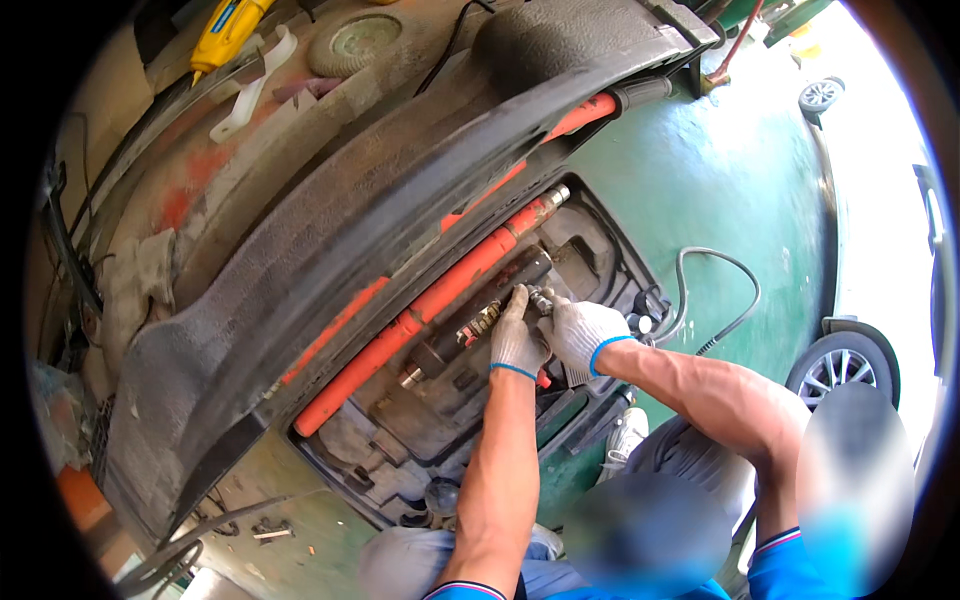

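Observation:
An open black moulded case [600, 235] lies on the green floor, holding a long red-orange pump tube [455, 285] and a black cylinder [450, 345]. My left hand [516, 345], in a white glove with a blue cuff, grips the upper end of the black cylinder. My right hand [582, 335], gloved the same way, pinches a small metal coupling [541, 298] at that end of the cylinder. Both hands touch each other over the case. A grey hose [722, 300] loops on the floor just right of the case.
A large black car body panel [350, 230] arches over the left side of the case. A yellow tool [226, 28] lies at the top left. Car wheels stand at the right [845, 365] and far top right [820, 95]. My knees are by the case's near edge.

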Demonstrator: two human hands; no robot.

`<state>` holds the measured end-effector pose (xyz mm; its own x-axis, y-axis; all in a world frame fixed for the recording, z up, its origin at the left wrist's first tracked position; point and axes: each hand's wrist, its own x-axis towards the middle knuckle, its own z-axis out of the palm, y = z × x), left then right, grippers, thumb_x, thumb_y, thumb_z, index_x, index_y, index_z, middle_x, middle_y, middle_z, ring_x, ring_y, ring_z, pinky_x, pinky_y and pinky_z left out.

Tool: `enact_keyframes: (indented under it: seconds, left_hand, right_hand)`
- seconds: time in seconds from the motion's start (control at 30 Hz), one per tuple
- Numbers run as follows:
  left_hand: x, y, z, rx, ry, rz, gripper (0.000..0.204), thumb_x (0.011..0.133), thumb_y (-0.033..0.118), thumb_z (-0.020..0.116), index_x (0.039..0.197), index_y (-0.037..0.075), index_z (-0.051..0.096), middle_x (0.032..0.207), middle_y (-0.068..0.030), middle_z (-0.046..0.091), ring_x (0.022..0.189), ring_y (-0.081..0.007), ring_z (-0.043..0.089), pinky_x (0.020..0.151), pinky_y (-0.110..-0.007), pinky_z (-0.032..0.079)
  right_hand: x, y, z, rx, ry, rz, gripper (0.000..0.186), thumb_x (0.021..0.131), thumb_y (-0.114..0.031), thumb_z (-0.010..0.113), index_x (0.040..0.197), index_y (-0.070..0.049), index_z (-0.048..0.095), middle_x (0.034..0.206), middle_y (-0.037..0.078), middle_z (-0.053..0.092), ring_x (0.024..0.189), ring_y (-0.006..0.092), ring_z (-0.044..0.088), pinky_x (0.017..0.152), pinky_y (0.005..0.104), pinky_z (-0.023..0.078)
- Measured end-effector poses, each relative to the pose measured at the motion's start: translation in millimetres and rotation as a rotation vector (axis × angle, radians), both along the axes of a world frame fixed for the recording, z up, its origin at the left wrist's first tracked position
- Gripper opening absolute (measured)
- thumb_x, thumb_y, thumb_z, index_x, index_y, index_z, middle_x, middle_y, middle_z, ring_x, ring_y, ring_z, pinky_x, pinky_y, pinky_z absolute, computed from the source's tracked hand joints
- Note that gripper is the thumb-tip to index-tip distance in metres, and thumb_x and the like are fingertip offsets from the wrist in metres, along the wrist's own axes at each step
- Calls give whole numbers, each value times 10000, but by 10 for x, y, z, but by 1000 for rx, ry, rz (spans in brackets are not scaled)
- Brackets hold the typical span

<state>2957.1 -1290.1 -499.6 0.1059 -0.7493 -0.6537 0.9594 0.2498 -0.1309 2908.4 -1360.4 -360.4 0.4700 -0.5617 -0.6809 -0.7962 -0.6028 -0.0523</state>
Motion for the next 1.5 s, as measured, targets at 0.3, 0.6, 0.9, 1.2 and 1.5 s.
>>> enact_keyframes:
  seconds: [0.3, 0.6, 0.9, 1.2, 1.5]
  left_hand:
    - [20, 39, -26, 27, -74, -42, 296, 1111, 324, 573, 1137, 42, 658, 1053, -95, 713, 970, -226, 681, 934, -376, 571]
    - [15, 48, -4, -16, -68, -17, 272, 1105, 292, 584, 1142, 32, 655, 1060, -112, 712, 964, -226, 690, 877, -351, 588]
    - [48, 87, -120, -69, -62, 15, 323, 1086, 316, 616, 1160, 3, 645, 1101, -137, 709, 999, -260, 692, 935, -386, 581]
    - [1, 42, -11, 60, -174, -83, 315, 1071, 348, 641, 1091, 37, 685, 1008, -98, 728, 913, -239, 701, 838, -360, 580]
    - [-105, 95, -128, -179, -215, 61, 454, 1080, 379, 623, 1281, -27, 646, 1178, -134, 717, 1106, -275, 682, 1028, -394, 535]
  right_hand:
    - [18, 72, 36, -58, -63, -143, 484, 1031, -430, 508, 1323, -93, 695, 932, 256, 757, 879, 436, 746, 781, 529, 592]
    - [-27, -194, -106, 225, -95, -241, 514, 1037, -450, 464, 1261, -56, 707, 1106, 290, 739, 1068, 448, 714, 930, 525, 558]
    - [24, -246, -104, 341, -130, -331, 632, 1035, -456, 437, 1542, -86, 510, 1200, 302, 718, 1155, 436, 691, 1024, 496, 517]
    - [-99, -255, -329, 327, -141, -216, 627, 1039, -484, 423, 1529, -109, 534, 1254, 275, 711, 1198, 423, 678, 1036, 481, 522]
    - [10, -251, -215, 337, -88, -271, 648, 1025, -512, 433, 1478, -70, 576, 1325, 255, 692, 1243, 409, 663, 1056, 464, 514]
